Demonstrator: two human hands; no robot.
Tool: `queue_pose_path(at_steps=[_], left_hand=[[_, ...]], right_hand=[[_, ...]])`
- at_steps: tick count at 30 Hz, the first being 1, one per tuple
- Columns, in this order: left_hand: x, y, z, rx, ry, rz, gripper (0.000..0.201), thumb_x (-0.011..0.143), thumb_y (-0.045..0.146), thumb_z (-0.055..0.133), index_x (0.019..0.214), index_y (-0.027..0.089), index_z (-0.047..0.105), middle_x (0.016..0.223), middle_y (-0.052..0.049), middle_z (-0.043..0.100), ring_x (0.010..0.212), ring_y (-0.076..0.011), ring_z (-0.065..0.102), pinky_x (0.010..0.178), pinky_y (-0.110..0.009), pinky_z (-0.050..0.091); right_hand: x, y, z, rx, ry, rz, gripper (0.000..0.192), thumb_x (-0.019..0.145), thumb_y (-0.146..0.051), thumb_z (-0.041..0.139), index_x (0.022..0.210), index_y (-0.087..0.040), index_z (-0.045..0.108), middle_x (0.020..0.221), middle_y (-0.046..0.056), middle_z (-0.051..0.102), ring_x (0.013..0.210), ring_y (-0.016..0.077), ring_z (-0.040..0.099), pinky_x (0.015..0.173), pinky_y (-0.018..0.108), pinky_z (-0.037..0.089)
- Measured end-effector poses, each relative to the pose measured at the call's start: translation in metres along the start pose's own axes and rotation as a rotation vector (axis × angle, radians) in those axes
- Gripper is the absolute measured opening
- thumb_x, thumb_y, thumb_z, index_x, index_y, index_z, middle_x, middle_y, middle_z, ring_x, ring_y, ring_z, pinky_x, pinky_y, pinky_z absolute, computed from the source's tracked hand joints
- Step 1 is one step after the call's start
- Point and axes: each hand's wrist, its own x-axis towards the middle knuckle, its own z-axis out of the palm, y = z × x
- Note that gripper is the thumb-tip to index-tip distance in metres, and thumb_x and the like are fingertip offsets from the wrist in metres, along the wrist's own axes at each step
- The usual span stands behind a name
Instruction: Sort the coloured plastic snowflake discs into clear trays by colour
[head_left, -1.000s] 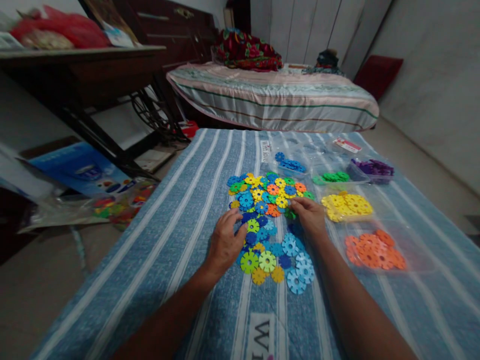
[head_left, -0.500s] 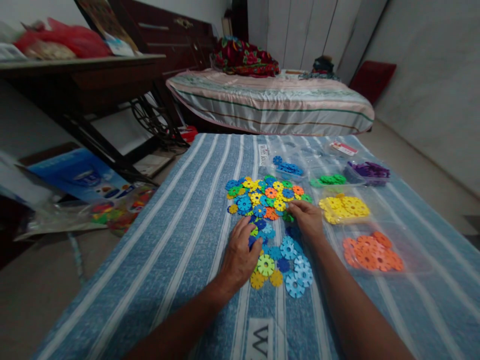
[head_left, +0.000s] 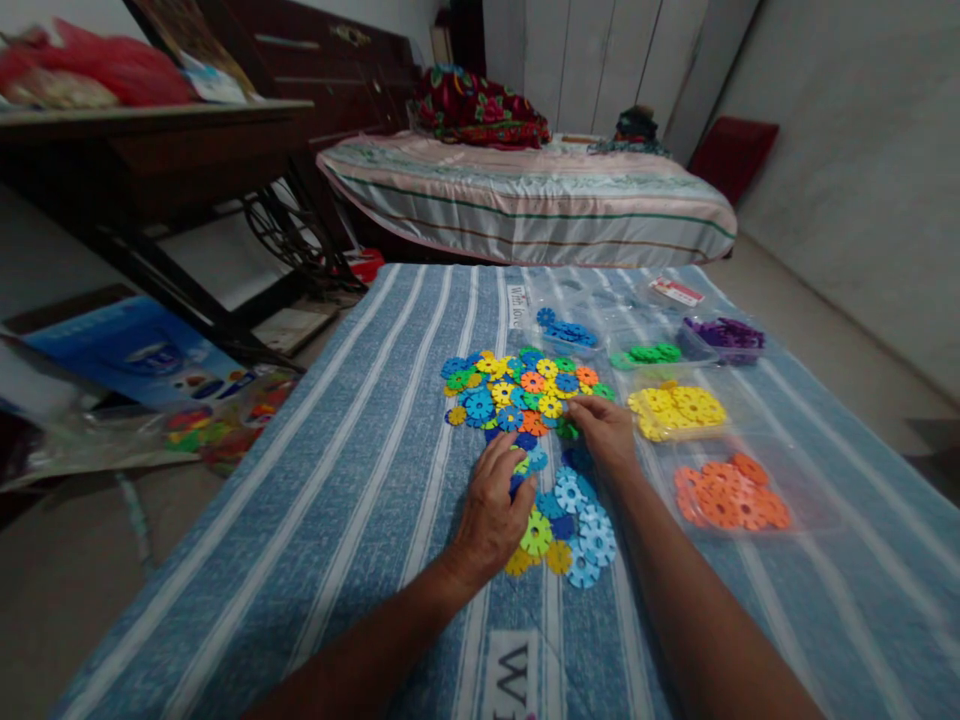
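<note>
Both hands are down in the mixed pile of plastic snowflake discs (head_left: pixel 525 390), which sits around the middle of the bench (head_left: pixel 360 480), on its blue striped cloth. The left hand (head_left: pixel 493 510) lies flat with fingers loosely spread over the nearer part of the pile, covering several blue and green discs; I can't tell whether it has pinched one. The right hand (head_left: pixel 606 432) rests palm down with fingertips touching a green disc at the pile's right side, not visibly closed around anything.

The sorting looks partly done, as I judge it. Toward the right edge of the bench, clear trays already hold single colours: the orange discs (head_left: pixel 726 495) nearest, the yellow discs (head_left: pixel 677 410) beyond them, then the green discs (head_left: pixel 645 354), the purple discs (head_left: pixel 724 333) near the far right corner, and a small lot of dark blue discs (head_left: pixel 568 331) just beyond the pile. What's left is a good deal: the pile still mixes yellow, orange, green and both blues, and a cluster of light blue discs (head_left: pixel 585 525) lies loose nearest the person.
</note>
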Motion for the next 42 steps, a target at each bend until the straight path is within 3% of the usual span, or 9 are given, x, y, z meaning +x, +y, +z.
queue_pose_path(at_steps=[8,18,25,31,35,42], left_hand=[[-0.002,0.005,0.003,-0.018,-0.044,0.119,0.019,0.09,0.017,0.05,0.103,0.017,0.063,0.13,-0.015,0.065,0.13,-0.0258,0.056,0.109,-0.048,0.049],[-0.006,0.011,0.0,0.157,-0.148,0.239,0.021,0.086,0.02,0.057,0.105,0.017,0.064,0.13,-0.015,0.065,0.128,-0.0334,0.056,0.104,-0.056,0.049],[-0.005,0.011,-0.002,0.146,-0.12,0.344,0.018,0.087,0.016,0.054,0.102,0.018,0.064,0.122,-0.012,0.07,0.121,-0.0307,0.061,0.099,-0.053,0.053],[0.009,0.013,-0.007,0.037,-0.018,0.374,0.015,0.088,0.014,0.052,0.095,0.018,0.065,0.11,-0.01,0.074,0.108,-0.0228,0.069,0.096,-0.04,0.056],[0.036,-0.003,-0.013,-0.026,0.104,0.275,0.014,0.089,0.019,0.054,0.092,0.018,0.068,0.105,-0.01,0.075,0.103,-0.0202,0.07,0.096,-0.035,0.056],[0.093,-0.059,-0.033,-0.019,0.342,-0.134,0.021,0.085,0.034,0.054,0.086,0.018,0.068,0.106,-0.008,0.075,0.103,-0.0213,0.07,0.1,-0.036,0.053]], right_hand=[[0.001,0.005,-0.001,0.013,-0.015,-0.005,0.021,0.065,-0.042,0.072,0.069,-0.021,0.075,0.064,0.001,0.07,0.06,0.0156,0.06,0.063,0.03,0.049],[0.001,0.0,0.003,0.047,0.007,0.026,0.02,0.062,-0.04,0.072,0.068,-0.021,0.075,0.063,0.002,0.07,0.06,0.0156,0.061,0.064,0.03,0.051],[0.001,0.003,0.006,0.056,-0.02,0.013,0.02,0.066,-0.04,0.07,0.068,-0.02,0.075,0.065,0.002,0.07,0.061,0.0149,0.061,0.063,0.028,0.049],[0.002,0.006,0.008,0.068,-0.013,0.016,0.02,0.065,-0.039,0.071,0.07,-0.02,0.076,0.065,0.002,0.071,0.062,0.0155,0.062,0.065,0.029,0.049],[0.001,0.004,0.009,0.059,-0.011,0.012,0.018,0.066,-0.038,0.069,0.068,-0.02,0.075,0.065,0.002,0.07,0.062,0.0151,0.061,0.063,0.029,0.048],[0.003,0.003,0.01,0.014,-0.012,-0.014,0.019,0.068,-0.039,0.067,0.068,-0.022,0.075,0.066,0.002,0.07,0.064,0.0161,0.061,0.067,0.031,0.047]])
